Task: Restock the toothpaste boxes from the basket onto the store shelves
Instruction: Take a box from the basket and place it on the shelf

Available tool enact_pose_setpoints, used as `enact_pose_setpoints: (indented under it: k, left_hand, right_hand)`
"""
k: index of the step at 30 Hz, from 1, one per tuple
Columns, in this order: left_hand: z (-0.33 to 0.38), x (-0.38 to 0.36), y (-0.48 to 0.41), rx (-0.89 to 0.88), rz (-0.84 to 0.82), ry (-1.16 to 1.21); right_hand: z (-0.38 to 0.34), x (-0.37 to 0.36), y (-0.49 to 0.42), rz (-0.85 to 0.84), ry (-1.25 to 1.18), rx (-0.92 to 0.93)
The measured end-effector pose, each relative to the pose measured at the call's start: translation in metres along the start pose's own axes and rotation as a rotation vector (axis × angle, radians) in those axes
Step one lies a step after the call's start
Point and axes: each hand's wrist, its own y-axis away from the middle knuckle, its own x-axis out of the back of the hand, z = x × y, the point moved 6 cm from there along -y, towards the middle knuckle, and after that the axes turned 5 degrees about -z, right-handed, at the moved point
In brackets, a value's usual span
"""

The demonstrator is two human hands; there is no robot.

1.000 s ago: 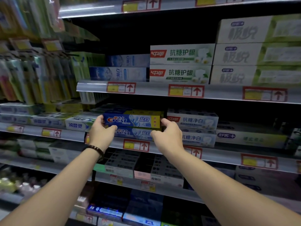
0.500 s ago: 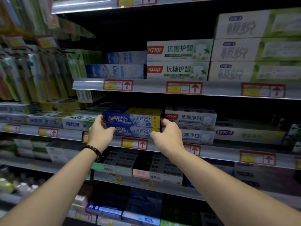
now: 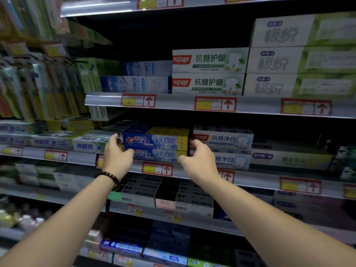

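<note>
The blue-and-yellow Crest toothpaste box (image 3: 156, 140) is down now. A second ago it was held a little above and forward of the second Crest box (image 3: 159, 155) beneath it. It now lies flat on top of that one, fronts lined up, on the grey metal shelf (image 3: 260, 175) in the middle row.

The left hand (image 3: 117, 157), with a dark bead bracelet (image 3: 109, 175) at the wrist, has its fingers (image 3: 115, 136) curled round the left end of the top box, the thumb lying across the front of the lower one. The right hand (image 3: 198, 158) does the same at the other end, its fingers (image 3: 194, 142) hooked into the gap beside the white-and-blue boxes (image 3: 223, 139) next door. Both hands have stayed on the stack, and the grip looks light from here, more squaring up than carrying.

On the left, the stack sits just beside a white-and-green box (image 3: 88, 144).

To my eye this box is as good as placed, and what remains is to let go and fetch another. The basket is out of sight, so I can't say how many are left.
</note>
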Motion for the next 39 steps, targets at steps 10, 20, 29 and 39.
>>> enact_pose_setpoints:
  k: [10, 20, 29, 39]
  left_hand:
    - [0.026, -0.011, 0.042, 0.006, -0.011, 0.144]
    - [0.062, -0.043, 0.129, 0.061, -0.183, 0.164]
    - [0.091, -0.080, 0.220, 0.061, -0.342, 0.220]
    - [0.106, -0.125, 0.311, 0.058, -0.482, 0.279]
  right_hand:
    - [0.002, 0.033, 0.021, 0.061, -0.070, 0.011]
    - [0.018, 0.079, 0.079, 0.044, -0.159, -0.017]
    - [0.050, 0.124, 0.138, 0.057, -0.178, -0.056]
    - [0.089, 0.165, 0.201, 0.100, -0.217, -0.069]
